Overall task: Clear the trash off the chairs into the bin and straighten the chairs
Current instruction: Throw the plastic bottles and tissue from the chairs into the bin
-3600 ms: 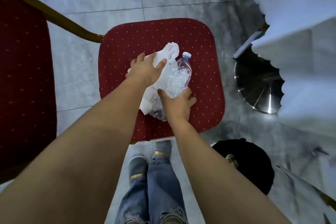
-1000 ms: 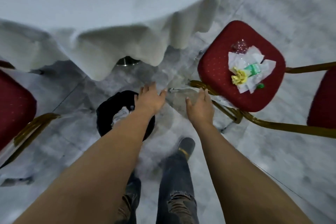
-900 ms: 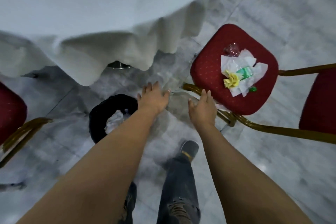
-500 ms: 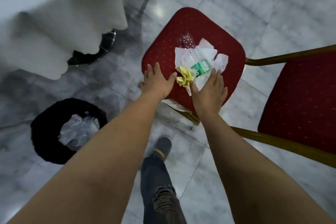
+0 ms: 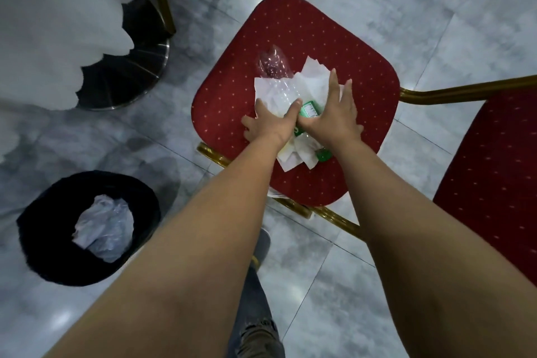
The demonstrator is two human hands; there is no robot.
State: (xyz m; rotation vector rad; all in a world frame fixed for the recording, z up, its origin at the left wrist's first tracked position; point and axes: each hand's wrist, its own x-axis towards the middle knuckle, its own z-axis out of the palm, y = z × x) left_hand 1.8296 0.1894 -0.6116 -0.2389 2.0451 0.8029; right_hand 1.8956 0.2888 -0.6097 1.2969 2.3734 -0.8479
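Note:
A red dotted chair seat (image 5: 293,35) carries a pile of trash: white paper napkins (image 5: 312,77), a clear plastic bottle with a green label (image 5: 311,109) and green cap (image 5: 324,155), and a crumpled clear wrapper (image 5: 271,62). My left hand (image 5: 268,123) is on the pile's left side, fingers curled over the napkin edge. My right hand (image 5: 334,115) lies on the bottle and napkins with fingers stretched apart. The two thumbs touch. A black bin (image 5: 43,212) stands on the floor at lower left, holding crumpled paper and plastic.
A table with a white cloth (image 5: 58,23) and a round metal base (image 5: 128,78) stands at upper left. The chair's red backrest (image 5: 499,183) and gold frame (image 5: 465,93) are at the right. My leg and shoe (image 5: 261,250) are below, on grey marble floor.
I turned from the bin to this chair. Both hands moved forward from the seat's near edge onto the trash pile, covering the yellow scrap and part of the bottle.

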